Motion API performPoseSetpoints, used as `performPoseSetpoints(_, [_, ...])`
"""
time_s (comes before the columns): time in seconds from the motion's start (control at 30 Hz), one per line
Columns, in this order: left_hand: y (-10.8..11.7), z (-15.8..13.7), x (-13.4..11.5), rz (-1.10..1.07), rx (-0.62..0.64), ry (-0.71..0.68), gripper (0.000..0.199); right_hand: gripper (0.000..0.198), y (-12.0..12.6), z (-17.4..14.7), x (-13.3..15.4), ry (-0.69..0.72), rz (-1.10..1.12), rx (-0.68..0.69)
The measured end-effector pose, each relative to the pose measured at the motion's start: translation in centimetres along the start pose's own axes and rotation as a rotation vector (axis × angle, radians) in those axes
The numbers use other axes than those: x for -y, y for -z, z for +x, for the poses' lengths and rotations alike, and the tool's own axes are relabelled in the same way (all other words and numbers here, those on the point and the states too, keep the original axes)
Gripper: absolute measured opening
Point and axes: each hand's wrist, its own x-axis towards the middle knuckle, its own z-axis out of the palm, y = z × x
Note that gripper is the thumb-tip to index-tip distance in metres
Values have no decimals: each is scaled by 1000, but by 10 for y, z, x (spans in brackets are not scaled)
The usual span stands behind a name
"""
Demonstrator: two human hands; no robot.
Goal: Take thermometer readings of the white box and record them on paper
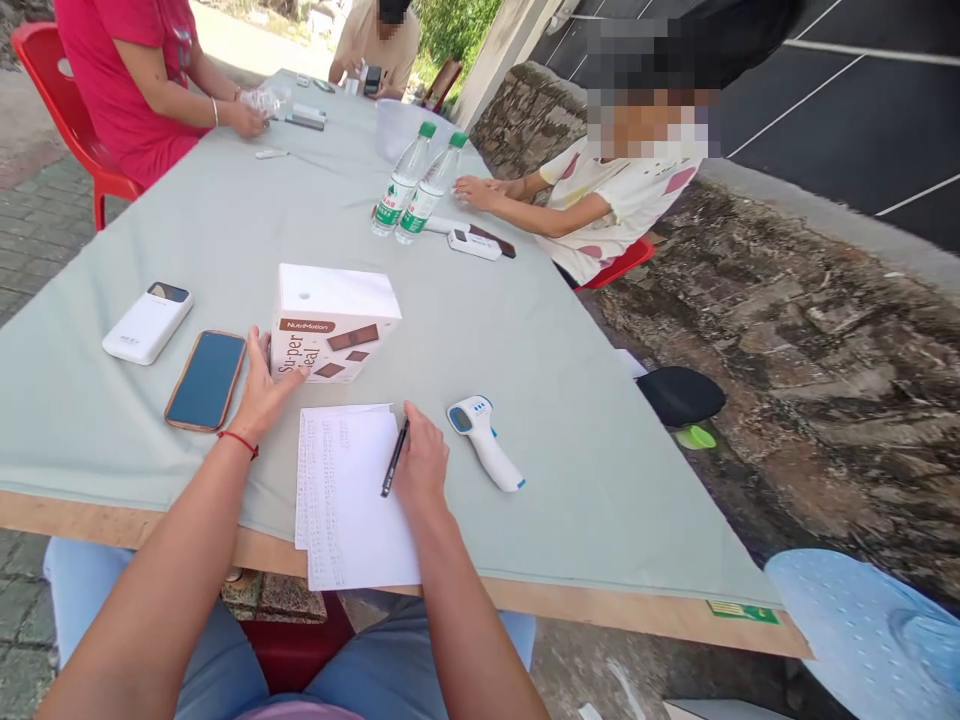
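My left hand point(264, 392) grips the lower left corner of a white and brown cardboard box point(337, 325) that stands on the table. Its thumb lies across the front face and its fingers are on the left side. In my right hand point(421, 455) is a black pen point(395, 457), pointing down over sheets of paper point(367, 535). Rows of small handwriting fill the left part of the top sheet. Left of the box lie a smartphone point(206, 380) in a brown case and a white power bank point(148, 322). To the right of my right hand is a white infrared thermometer point(486, 440).
Two water bottles point(409, 190) with green caps stand past the box, near a second power bank point(475, 243) and a translucent basin point(401, 130). Several people sit around the cloth-covered table point(570, 480). A blue stool point(862, 620) is at the lower right.
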Motion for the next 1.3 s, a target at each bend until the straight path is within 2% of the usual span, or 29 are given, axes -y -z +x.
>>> performPoseSetpoints(0.07, [2, 1, 0, 46, 35, 5, 103, 52, 0, 2, 0, 23, -39, 11])
performPoseSetpoints(0.13, [5, 2, 0, 126, -9, 6, 106, 52, 5, 7, -3, 19, -90, -35])
performPoseSetpoints(0.2, [8, 3, 0, 198, -46, 7, 107, 50, 16, 13, -9, -70, -179, -116])
performPoseSetpoints(0.27, [8, 3, -1, 248, -39, -16, 105, 55, 30, 19, -18, -218, -295, -132])
performPoseSetpoints(0.33, [7, 2, -4, 269, 20, -52, 93, 59, 43, 25, -29, -330, -396, -40])
performPoseSetpoints(0.4, [5, 0, -7, 248, 59, -54, 80, 53, 55, 30, -39, -388, -455, 84])
performPoseSetpoints(0.5, [4, -3, -12, 122, -9, -6, 73, 43, 67, 36, -47, -497, -454, 179])
performPoseSetpoints(0.6, [7, -3, -16, -79, -102, 49, 72, 31, 72, 36, -38, -571, -244, 174])
performPoseSetpoints(0.67, [10, -2, -16, -227, -133, 117, 66, 26, 74, 30, -20, -568, 59, 66])
performPoseSetpoints(0.77, [14, -2, -16, -398, -85, 207, 59, 28, 74, 15, 25, -499, 605, -111])
performPoseSetpoints(0.83, [15, -4, -16, -430, -22, 227, 61, 28, 73, 7, 60, -406, 891, -70])
performPoseSetpoints(0.9, [14, -8, -18, -409, 22, 228, 63, 29, 71, 0, 90, -352, 1070, 31])
performPoseSetpoints(1.03, [10, -17, -25, -357, 75, 212, 63, 31, 61, -6, 121, -410, 1183, 193])
performPoseSetpoints(1.17, [9, -21, -30, -362, 124, 199, 63, 32, 50, -9, 124, -474, 1173, 176])
performPoseSetpoints(1.3, [9, -21, -29, -360, 149, 185, 60, 31, 46, -10, 120, -464, 1108, 175])
